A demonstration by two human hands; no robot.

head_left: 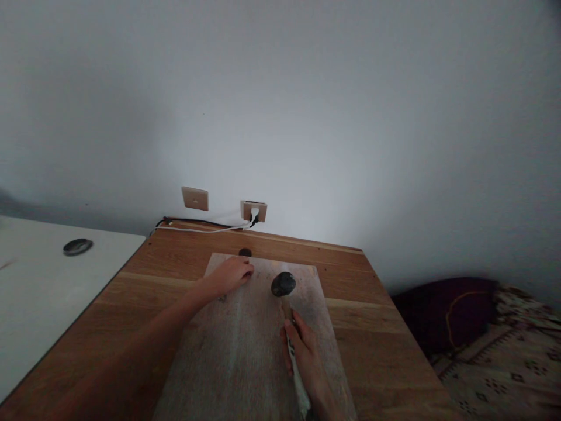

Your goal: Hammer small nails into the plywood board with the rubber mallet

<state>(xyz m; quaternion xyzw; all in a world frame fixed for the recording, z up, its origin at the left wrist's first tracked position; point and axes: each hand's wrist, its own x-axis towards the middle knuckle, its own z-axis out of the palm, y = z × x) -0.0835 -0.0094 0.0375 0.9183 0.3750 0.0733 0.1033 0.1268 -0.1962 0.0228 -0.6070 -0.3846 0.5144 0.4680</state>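
My right hand (304, 351) grips the handle of a mallet (283, 284) with a rounded black head. The head is over the upper right part of a worn greyish board (245, 351); whether it touches the board I cannot tell. My left hand (231, 273) is at the board's far left part, with the fingers curled and pressed together. What they hold, if anything, is hidden. Just beyond that hand, at the board's far edge, is a small dark round object (245, 252).
Under the board is a wooden table (372, 339) against a pale wall. A white cable (197, 230) runs along its back to a wall socket (262, 210). On the left, a dark oval dish (78, 247) lies on a white surface. A patterned cloth (504, 368) and purple cushion (456, 316) lie right.
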